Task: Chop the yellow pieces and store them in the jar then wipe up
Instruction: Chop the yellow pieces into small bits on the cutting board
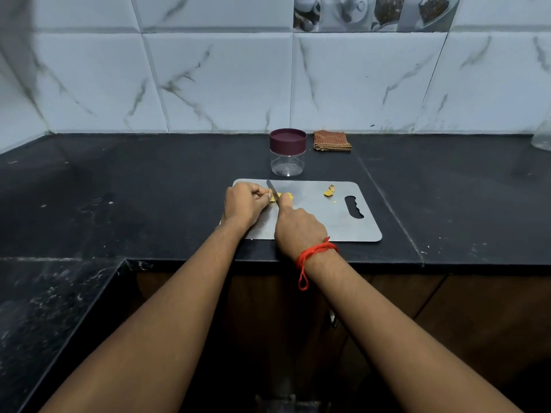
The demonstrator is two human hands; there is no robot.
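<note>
A grey cutting board (pixel 337 225) lies on the black counter. My left hand (pixel 243 204) pinches a yellow piece (pixel 272 198) at the board's far left. My right hand (pixel 298 228) grips a knife (pixel 272 189), its blade set across that piece, forefinger stretched along the blade. More yellow bits show just right of the blade. A small heap of yellow scraps (pixel 329 191) lies near the board's far right. A clear jar (pixel 287 153) with a maroon lid on it stands just behind the board.
A folded brown checked cloth (pixel 332 140) lies against the tiled wall, right of the jar. A clear glass vessel (pixel 542 138) sits at the far right edge. The counter turns an L-corner at the left, with brown cabinet doors below the front edge.
</note>
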